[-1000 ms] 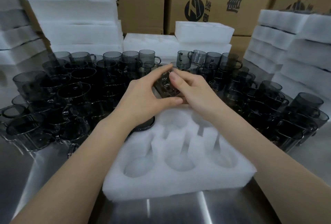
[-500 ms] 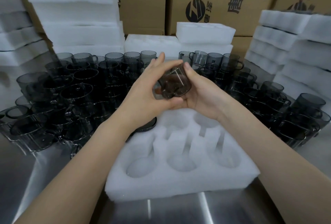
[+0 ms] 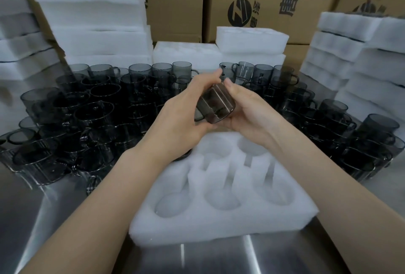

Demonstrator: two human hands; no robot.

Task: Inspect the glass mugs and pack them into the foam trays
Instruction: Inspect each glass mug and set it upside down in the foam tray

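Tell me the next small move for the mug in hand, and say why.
Probably tip the mug upright and lower it into the far pocket of the foam tray. The left hand and right hand hold the mug tilted on its side, just above the tray's far row. That pocket looks empty and is close beneath the mug.

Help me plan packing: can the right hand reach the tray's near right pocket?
Probably yes: the right hand holds the mug above the tray, and that pocket lies empty and uncovered.
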